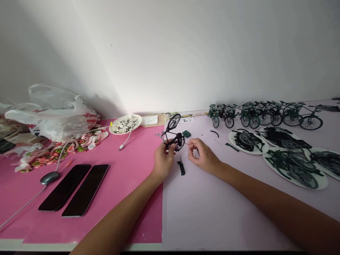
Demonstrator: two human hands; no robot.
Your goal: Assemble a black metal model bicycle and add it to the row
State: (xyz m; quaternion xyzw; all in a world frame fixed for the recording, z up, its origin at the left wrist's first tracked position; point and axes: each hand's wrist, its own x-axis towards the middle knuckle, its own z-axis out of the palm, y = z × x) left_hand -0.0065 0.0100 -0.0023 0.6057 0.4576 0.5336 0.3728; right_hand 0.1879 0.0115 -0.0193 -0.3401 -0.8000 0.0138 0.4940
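A black miniature bicycle (172, 136) is tilted up on end, one wheel high and the other low. My left hand (163, 159) grips it near the handlebar, with thumb and fingers closed on the frame. Just right of the lower wheel is my right hand (203, 156), its thumb and forefinger curled toward each other. Whatever it may hold is too small to make out. Below the bicycle, between my hands, lies a small dark green tool-like piece (181, 168). Behind the right hand sits a dark green block (186, 134).
Finished-looking miniature bicycles (265, 115) stand along the wall at right. Several white plates (322, 182) nearby hold bicycle parts. At left are two phones (85, 191), a plastic bag (58, 117), artificial petals (79, 145), a cable (61, 152) and a plate of white pieces (113, 131).
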